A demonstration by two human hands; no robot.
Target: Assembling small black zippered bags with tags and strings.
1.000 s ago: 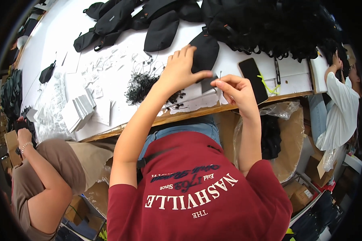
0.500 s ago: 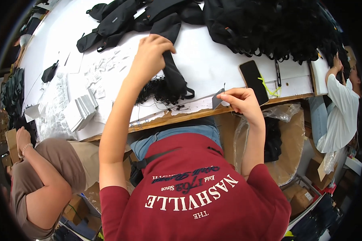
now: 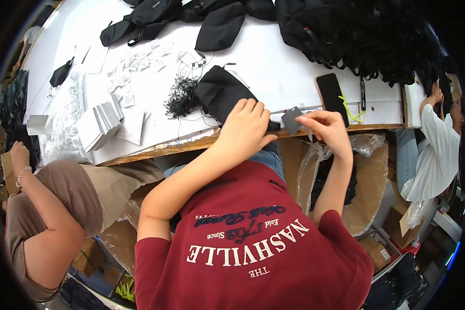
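Observation:
On the table in front of me lies a black fabric pouch (image 3: pixel 219 92), its narrow end close to the near edge. My left hand (image 3: pixel 245 124) rests palm down over that end, fingers lying on the fabric and thumb spread to the right. What is under the palm is hidden. To its right, my right hand (image 3: pixel 325 129) pinches a small dark grey hang tag (image 3: pixel 291 121) between thumb and fingers, just above the table edge. A tangle of thin black cords (image 3: pixel 183 95) lies left of the pouch.
More black pouches (image 3: pixel 219 28) lie farther back, with a large black heap (image 3: pixel 356 39) at the right. A phone (image 3: pixel 331 98) and a pen (image 3: pixel 362 93) sit right of my hands. At left are stacked white cards (image 3: pixel 101 126) and loose paper labels (image 3: pixel 139 59). Co-workers flank me.
My left hand has come down toward me and right onto the pouch, whose wide part now shows nearer. My right hand shifted slightly right; the tag has turned and shows more of its face.

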